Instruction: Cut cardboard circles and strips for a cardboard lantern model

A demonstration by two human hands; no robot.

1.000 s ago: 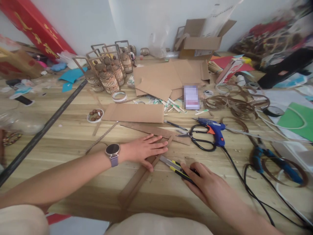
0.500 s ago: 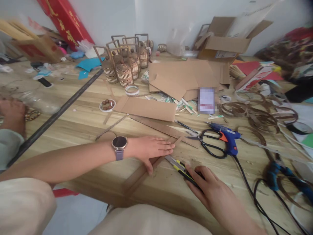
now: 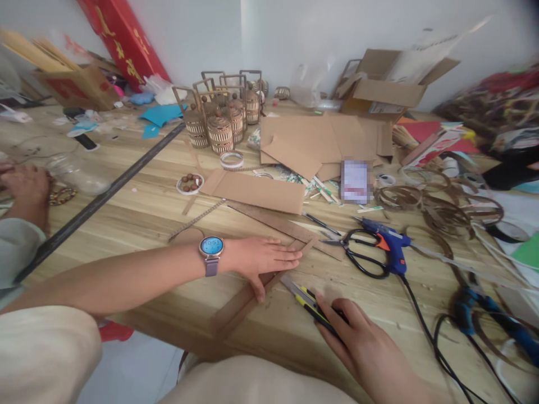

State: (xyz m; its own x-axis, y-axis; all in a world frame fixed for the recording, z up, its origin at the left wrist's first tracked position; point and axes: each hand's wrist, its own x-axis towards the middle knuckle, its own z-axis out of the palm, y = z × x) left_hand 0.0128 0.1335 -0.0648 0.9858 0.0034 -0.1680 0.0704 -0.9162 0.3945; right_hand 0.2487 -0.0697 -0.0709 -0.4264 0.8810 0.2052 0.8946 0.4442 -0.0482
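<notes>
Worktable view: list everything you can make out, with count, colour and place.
Knife: one, yellow and black, in right hand
Strips: several, brown, under left hand
Scissors: one, black, right of centre
Glue gun: one, blue, beside scissors
Pliers: one, blue, far right
Coils: several, brown, right
Lanterns: several, brown and cream, back
Cardboard sheets: several, brown, middle
Boxes: two, brown, back
Beads: several, brown, inside white ring
Bottle: one, clear, left
Bar: one, dark, left
Banner: one, red, back left
Paper scraps: many, mixed colours, scattered
Another person's hand: left edge
Left hand: one, purple-strapped watch, on strips
Right hand: one, grip closed around knife
</notes>
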